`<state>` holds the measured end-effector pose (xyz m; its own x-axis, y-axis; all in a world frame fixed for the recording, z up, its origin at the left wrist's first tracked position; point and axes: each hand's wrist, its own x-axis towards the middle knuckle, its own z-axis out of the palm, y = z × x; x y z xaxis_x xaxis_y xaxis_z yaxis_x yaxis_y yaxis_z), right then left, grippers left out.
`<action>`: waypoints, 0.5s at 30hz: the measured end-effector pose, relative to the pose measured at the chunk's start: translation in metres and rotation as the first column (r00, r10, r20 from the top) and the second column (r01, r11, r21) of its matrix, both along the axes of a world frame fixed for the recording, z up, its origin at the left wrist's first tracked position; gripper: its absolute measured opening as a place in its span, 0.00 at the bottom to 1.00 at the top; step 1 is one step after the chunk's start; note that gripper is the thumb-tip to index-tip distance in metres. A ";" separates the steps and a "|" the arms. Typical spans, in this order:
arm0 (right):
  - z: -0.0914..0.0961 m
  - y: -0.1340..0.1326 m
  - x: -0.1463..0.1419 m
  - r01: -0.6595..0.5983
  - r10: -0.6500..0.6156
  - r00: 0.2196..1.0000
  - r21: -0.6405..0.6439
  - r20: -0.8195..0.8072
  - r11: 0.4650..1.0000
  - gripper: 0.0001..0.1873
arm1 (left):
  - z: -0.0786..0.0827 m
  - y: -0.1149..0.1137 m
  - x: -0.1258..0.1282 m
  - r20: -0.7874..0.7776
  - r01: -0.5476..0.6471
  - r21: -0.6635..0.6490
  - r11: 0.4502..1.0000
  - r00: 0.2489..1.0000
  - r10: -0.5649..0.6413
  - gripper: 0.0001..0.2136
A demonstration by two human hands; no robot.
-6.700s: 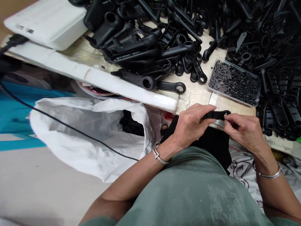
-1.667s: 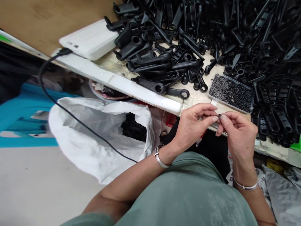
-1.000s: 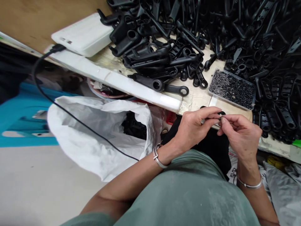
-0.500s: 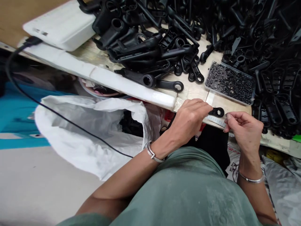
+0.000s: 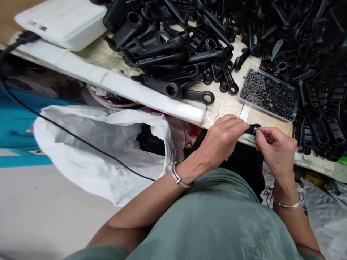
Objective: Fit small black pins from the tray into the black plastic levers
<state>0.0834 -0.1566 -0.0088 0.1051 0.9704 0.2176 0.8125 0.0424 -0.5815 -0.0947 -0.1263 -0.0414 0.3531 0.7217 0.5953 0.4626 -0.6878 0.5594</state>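
At the table's front edge my left hand [image 5: 223,139] holds a black plastic handle part [image 5: 253,128] with a ring-shaped end, most of it hidden under the fingers. My right hand [image 5: 279,150] is pinched closed at that ring end, thumb against fingertips. A tiny light speck shows at the fingertips, too small to name. Behind both hands lies a clear plastic box [image 5: 267,94] filled with tiny dark and silvery pieces. Nearest on the left is a loose black handle with a ring end [image 5: 195,95], lying flat.
Heaps of black plastic parts [image 5: 159,50] cover the back and right of the wooden table. A white device [image 5: 62,25] with a black cable [image 5: 89,139] stands at back left. Below the padded white edge strip [image 5: 130,88] hangs an open white sack [image 5: 73,144] with black parts inside.
My right hand has moved left and slightly up, so its fingertips now meet the ring end of the part. My left hand keeps its hold. The view has shifted slightly.
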 end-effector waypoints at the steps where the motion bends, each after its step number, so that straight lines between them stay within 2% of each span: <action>1: 0.000 0.000 0.000 0.001 -0.002 1.000 0.012 0.015 1.000 0.07 | 0.000 0.000 0.000 0.006 0.003 0.002 1.000 1.000 -0.003 0.07; 5: 0.000 -0.001 -0.001 0.033 -0.033 0.999 0.006 0.007 0.999 0.07 | 0.000 0.000 0.001 0.004 -0.005 0.017 1.000 1.000 0.005 0.06; 10: 0.004 -0.005 -0.007 0.054 -0.058 0.984 -0.031 -0.167 0.998 0.08 | 0.002 -0.002 0.009 0.006 -0.089 0.049 0.995 0.996 0.088 0.05; 15: 0.012 -0.009 -0.012 0.039 -0.058 0.945 -0.064 -0.322 0.997 0.05 | 0.005 -0.003 0.012 0.012 -0.061 -0.038 0.997 0.998 0.062 0.08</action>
<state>0.0717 -0.1654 0.0033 0.2077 0.9720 0.1094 0.5806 -0.0325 -0.8136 -0.0824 -0.1289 -0.0365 0.2998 0.7639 0.5715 0.4961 -0.6365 0.5906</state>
